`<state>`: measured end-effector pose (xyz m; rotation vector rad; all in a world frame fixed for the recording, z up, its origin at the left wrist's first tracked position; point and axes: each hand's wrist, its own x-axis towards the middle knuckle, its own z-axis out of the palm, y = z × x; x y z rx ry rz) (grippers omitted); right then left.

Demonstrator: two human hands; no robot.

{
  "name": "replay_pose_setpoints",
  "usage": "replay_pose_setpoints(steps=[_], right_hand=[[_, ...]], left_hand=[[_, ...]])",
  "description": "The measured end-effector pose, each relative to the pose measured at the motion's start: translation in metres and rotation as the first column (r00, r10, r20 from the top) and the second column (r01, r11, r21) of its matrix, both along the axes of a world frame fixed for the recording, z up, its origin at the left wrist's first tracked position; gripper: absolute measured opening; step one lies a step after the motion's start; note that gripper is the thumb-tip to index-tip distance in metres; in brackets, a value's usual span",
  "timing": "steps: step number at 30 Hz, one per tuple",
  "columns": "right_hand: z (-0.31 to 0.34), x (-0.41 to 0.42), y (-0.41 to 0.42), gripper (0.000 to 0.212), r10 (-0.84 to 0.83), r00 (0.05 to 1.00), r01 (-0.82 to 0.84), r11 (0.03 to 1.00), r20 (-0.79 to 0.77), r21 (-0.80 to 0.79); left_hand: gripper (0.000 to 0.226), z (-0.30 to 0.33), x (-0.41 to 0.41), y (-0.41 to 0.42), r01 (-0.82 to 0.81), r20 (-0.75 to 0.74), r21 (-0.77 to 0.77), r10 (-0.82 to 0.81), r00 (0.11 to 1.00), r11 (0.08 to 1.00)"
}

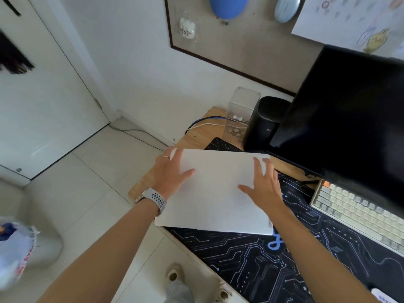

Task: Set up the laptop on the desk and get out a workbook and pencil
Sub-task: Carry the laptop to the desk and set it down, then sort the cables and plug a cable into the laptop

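A: Head view. White laptop (215, 193), lid closed, lies on the dark circuit-print desk mat (273, 263) at the left end of the wooden desk (203, 132). Its near-left corner looks to overhang the desk edge.

B: Hands?

A: Left hand (171, 171) lies spread on the lid's far-left part, fingers splayed and relaxed, gripping nothing. A ring on one finger, a watch (154, 199) on the wrist. Right hand (265, 185) lies flat on the lid's right part, fingers likewise spread, nothing grasped.

B: Surroundings?

A: Black monitor (341, 119) stands to the right, pale keyboard (358, 212) beneath it. A black cylindrical speaker (265, 123) and a clear box (242, 114) with coins sit beyond the laptop's far edge, near but apart.

B: Step in hand?

A: Seating the laptop, I judge. Workbook and pencil: none in view.

B: How to do it well?

A: Slide it inward with both palms pressing evenly, so the overhanging corner comes fully onto the mat. Keep the far edge off the speaker and box, leaving room for the lid to swing open. Square it to the desk edge before opening; then steady the base with one hand and lift the lid at its front edge with the other.
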<state>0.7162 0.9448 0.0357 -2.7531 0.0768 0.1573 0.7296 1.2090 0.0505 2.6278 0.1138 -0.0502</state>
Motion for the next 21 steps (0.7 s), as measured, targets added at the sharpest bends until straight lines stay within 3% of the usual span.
replay_pose_setpoints(steps=[3, 4, 9, 14, 21], right_hand=[[0.047, 0.011, -0.003, 0.084, -0.019, 1.0, 0.026, 0.911, -0.02, 0.411], [0.061, 0.012, -0.003, 0.082, -0.014, 1.0, 0.011, 0.881, 0.004, 0.474], [0.108, 0.012, 0.002, 0.076, 0.034, 0.989, -0.103, 0.849, 0.141, 0.518], [0.124, 0.011, 0.006, 0.073, 0.096, 0.976, -0.184, 0.847, 0.198, 0.499], [0.128, 0.013, 0.029, 0.064, 0.165, 0.957, -0.258, 0.856, 0.237, 0.448]], left_hand=[[0.066, 0.047, 0.0, 0.008, -0.102, 0.111, -0.348, 0.15, 0.982, 0.932], [0.064, 0.06, -0.001, 0.009, -0.116, 0.142, -0.394, 0.185, 0.972, 0.912], [0.063, 0.092, -0.007, 0.0, -0.048, 0.264, -0.406, 0.167, 0.95, 0.913], [0.065, 0.092, -0.012, 0.002, -0.103, 0.211, -0.502, 0.237, 0.948, 0.859], [0.052, 0.087, -0.029, 0.029, -0.196, 0.146, -0.502, 0.306, 0.941, 0.842]])
